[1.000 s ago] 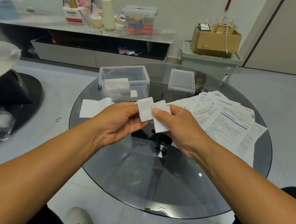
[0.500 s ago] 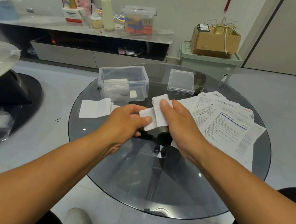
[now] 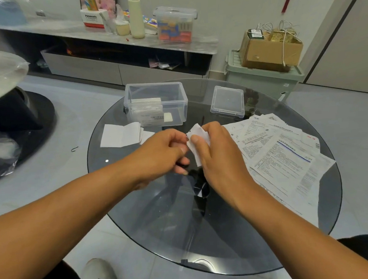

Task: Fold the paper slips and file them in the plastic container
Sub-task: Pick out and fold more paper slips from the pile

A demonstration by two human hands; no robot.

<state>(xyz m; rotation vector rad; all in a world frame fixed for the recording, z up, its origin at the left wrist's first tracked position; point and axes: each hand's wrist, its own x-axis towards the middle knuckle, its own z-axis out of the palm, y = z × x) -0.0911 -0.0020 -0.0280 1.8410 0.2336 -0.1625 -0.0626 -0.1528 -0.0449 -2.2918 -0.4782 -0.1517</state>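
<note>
A small folded white paper slip (image 3: 197,136) is pinched between both hands above the middle of the round glass table (image 3: 153,216). My right hand (image 3: 217,158) wraps its right side with the thumb pressed on top. My left hand (image 3: 162,153) grips its left edge with curled fingers. The clear plastic container (image 3: 156,103) stands open at the far side of the table with a few folded slips inside. Its lid (image 3: 227,101) lies to the right. A spread of printed paper sheets (image 3: 281,159) covers the table's right side.
A partly folded white paper (image 3: 121,135) lies on the table left of my hands. Beyond the table are a low cabinet (image 3: 114,66) with boxes and bottles, a green bin (image 3: 261,78) carrying a cardboard box (image 3: 270,47), and a dark round base (image 3: 16,126) on the left.
The slip was held open as two flaps between my hands. The hands have closed together and the slip is now folded smaller, mostly under my right thumb.
</note>
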